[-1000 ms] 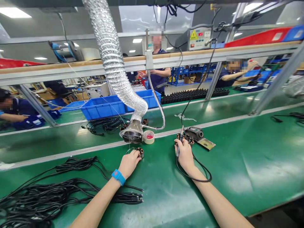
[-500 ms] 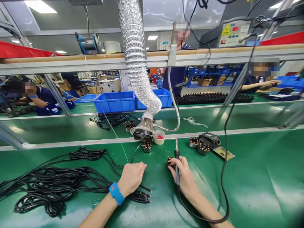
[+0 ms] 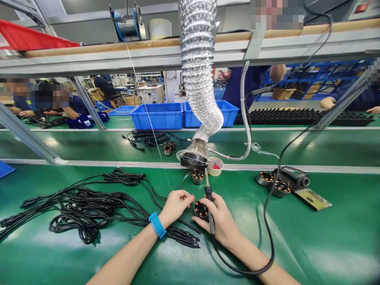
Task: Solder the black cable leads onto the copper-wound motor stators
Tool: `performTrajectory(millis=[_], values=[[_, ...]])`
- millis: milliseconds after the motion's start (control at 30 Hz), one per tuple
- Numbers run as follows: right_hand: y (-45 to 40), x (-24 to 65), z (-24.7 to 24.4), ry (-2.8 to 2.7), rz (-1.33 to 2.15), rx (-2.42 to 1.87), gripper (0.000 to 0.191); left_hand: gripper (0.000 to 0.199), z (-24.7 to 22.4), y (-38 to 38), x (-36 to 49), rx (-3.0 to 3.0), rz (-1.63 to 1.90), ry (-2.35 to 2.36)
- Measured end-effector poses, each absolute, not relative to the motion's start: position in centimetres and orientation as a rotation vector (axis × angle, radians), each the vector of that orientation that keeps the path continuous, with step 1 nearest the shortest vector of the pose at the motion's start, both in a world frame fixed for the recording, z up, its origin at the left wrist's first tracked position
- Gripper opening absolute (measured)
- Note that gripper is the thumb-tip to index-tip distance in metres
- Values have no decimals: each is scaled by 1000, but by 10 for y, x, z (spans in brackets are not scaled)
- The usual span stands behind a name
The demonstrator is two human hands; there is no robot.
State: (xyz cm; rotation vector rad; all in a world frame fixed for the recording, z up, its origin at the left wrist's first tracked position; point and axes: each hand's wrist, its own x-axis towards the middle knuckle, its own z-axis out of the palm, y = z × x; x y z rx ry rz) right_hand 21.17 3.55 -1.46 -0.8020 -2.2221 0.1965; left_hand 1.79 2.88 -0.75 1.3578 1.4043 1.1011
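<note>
Right hand (image 3: pixel 222 225) gripped a soldering iron (image 3: pixel 209 204), fingers against a wound motor stator (image 3: pixel 201 209) between the hands; left hand (image 3: pixel 177 206) pinched closed just beside it, anything held too fine to tell.

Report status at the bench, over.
Right hand: soldering iron gripped, wound stator under fingers. Left hand: fingertips pinched, hold unclear. Black cable bundle beside left wrist.

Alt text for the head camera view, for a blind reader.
A right hand holds a black-handled soldering iron beside a small copper-wound stator on a green bench mat; the left hand, wearing a blue wristband, pinches close beside it.
</note>
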Motion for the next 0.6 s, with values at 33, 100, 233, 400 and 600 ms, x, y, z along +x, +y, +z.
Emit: performTrajectory(millis=[33,100,233,400,600], values=[[36,210,-17,-2200,198,-826,41,33,-6,30,17,1312,1117,1382],[36,208,-21,-2156,223,-858,39,32,-1,31,14,1238,1132,1353],[32,211,-22,-2101,325,-865,37,32,11,28,10,1111,1013,1302],[33,216,-15,-2068,553,-826,38,36,11,23,22,936,887,1104],[32,215,-16,-2042,643,-837,45,43,3,11,23,985,929,1272]])
